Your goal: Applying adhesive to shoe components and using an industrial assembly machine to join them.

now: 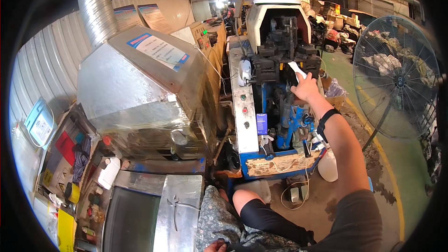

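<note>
My right hand [306, 87] reaches forward to the front of a dark metal machine [280, 49] with a white hood. Its fingers are closed on the lower end of a narrow, flat white piece [296, 68]. The upper end of that piece points at the machine's dark clamping parts, and I cannot tell whether it touches them. At the lower edge, my left hand [216, 246] rests by my patterned apron [214, 221]. Its fingers look curled; most of the hand is cut off, and what it holds, if anything, is hidden.
A panel with buttons [244, 112] runs along the machine's left side. Further left stands a sheet-metal hooded unit [135, 88] with a duct [95, 7]. A large caged fan [399, 79] stands at right. A cable [305, 191] loops on the floor near a pedal [295, 194].
</note>
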Demonstrator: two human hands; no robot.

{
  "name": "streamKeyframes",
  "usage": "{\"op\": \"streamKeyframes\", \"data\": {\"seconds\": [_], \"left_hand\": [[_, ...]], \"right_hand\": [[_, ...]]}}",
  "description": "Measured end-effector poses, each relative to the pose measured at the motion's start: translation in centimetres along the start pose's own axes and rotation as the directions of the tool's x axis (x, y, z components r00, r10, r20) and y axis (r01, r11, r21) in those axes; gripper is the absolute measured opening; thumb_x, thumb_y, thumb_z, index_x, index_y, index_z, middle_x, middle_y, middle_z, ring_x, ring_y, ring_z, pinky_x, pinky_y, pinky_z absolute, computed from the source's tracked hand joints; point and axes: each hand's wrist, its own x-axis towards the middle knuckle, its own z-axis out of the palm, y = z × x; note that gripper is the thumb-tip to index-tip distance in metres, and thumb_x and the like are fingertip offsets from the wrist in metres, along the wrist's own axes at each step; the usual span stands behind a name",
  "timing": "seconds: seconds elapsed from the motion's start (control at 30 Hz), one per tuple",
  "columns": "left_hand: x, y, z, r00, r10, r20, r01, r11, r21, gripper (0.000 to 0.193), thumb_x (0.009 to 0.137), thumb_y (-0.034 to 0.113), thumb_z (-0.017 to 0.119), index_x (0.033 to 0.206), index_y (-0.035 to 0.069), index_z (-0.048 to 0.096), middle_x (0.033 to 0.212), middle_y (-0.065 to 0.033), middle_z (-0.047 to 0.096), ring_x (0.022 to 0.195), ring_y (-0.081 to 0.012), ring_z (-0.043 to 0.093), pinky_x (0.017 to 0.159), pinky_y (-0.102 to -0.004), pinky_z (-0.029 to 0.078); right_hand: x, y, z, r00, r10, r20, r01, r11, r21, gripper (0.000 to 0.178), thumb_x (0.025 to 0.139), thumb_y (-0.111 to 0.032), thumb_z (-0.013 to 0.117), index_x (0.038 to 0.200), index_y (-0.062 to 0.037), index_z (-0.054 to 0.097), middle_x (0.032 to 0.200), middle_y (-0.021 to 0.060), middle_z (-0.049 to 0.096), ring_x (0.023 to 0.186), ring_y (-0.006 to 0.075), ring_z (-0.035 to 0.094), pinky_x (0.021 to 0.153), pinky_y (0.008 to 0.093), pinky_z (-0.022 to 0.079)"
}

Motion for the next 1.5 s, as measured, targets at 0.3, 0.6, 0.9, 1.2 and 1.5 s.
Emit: {"op": "streamKeyframes", "data": {"seconds": [0.3,0.6,0.9,1.2,1.5], "left_hand": [[-0.9,1.1,-0.5,0.999,0.015,0.033,-0.018,0.995,0.093,0.044,0.098,0.041,0.056,0.125,0.007,0.067,0.111,-0.0219,0.071,0.107,-0.0397,0.067,0.09,-0.0449,0.052],[4.7,-1.5,-0.5,0.943,0.33,-0.045,-0.332,0.927,-0.175,0.029,0.096,0.017,0.07,0.119,0.001,0.068,0.106,-0.0071,0.072,0.099,-0.0114,0.066,0.089,-0.0282,0.052],[7.6,1.8,-5.9,0.956,0.101,-0.277,-0.294,0.269,-0.917,0.066,0.105,0.058,0.037,0.141,0.004,0.052,0.131,-0.0111,0.063,0.115,-0.0241,0.063,0.103,-0.0384,0.05],[0.3,-5.2,-4.9,0.869,0.491,-0.052,-0.493,0.857,-0.152,0.055,0.091,0.028,0.075,0.133,-0.004,0.059,0.129,-0.0195,0.066,0.113,-0.0277,0.066,0.099,-0.0378,0.051],[-0.9,-16.7,-7.6,0.734,-0.129,-0.667,-0.301,0.819,-0.489,0.024,0.098,0.014,0.067,0.116,-0.002,0.067,0.105,-0.0068,0.07,0.098,-0.011,0.063,0.087,-0.0271,0.052]], "right_hand": [[-5.4,1.2,-0.2,0.983,0.128,-0.132,-0.07,0.923,0.378,0.088,0.064,-0.028,0.081,0.144,-0.0142,0.048,0.135,0.025,0.047,0.118,0.0467,0.054,0.102,0.0471,0.047],[-23.4,-2.9,3.7,0.793,-0.215,-0.571,0.585,0.53,0.614,0.08,0.065,-0.015,0.08,0.138,-0.005,0.048,0.151,0.0275,0.034,0.139,0.0434,0.039,0.113,0.0491,0.036],[-43.3,-14.1,3.1,0.271,-0.952,-0.139,0.387,-0.024,0.922,0.108,0.083,-0.05,0.079,0.158,-0.0029,0.017,0.156,0.0325,0.026,0.138,0.0458,0.04,0.116,0.049,0.034],[-45.2,-14.1,6.2,-0.316,-0.859,0.404,-0.381,0.505,0.775,0.058,0.097,-0.02,0.068,0.147,0.0016,0.048,0.13,0.0082,0.063,0.116,0.0104,0.057,0.101,0.0277,0.045],[-37.8,-20.9,12.5,0.645,-0.672,0.364,-0.579,-0.119,0.807,0.037,0.091,-0.017,0.069,0.121,0.0043,0.067,0.107,0.0048,0.069,0.099,0.0135,0.062,0.088,0.028,0.048]]}}
